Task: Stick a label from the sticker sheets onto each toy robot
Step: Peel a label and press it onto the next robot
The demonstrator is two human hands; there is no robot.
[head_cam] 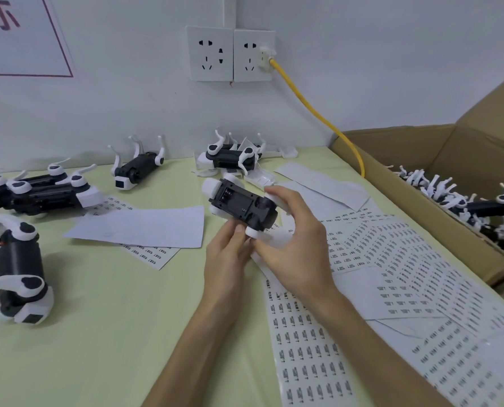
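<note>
I hold a black and white toy robot (240, 205) above the pale green table (98, 333), its dark underside turned up. My left hand (230, 257) grips it from below, thumb against its near edge. My right hand (292, 239) wraps around its right end, fingers curled over the white leg parts. Sticker sheets (397, 259) with rows of small printed labels lie spread under and to the right of my hands. More labels sit on a sheet (309, 348) near my right forearm. Whether a label is on the held robot, I cannot tell.
Several other toy robots lie on their backs: at far left (18, 277), back left (39, 192), back middle (136, 168) and behind my hands (233, 157). A cardboard box (439, 207) at right holds more robots. A blank sheet (145, 227) lies centre-left. A yellow cable (318, 113) hangs from the wall socket.
</note>
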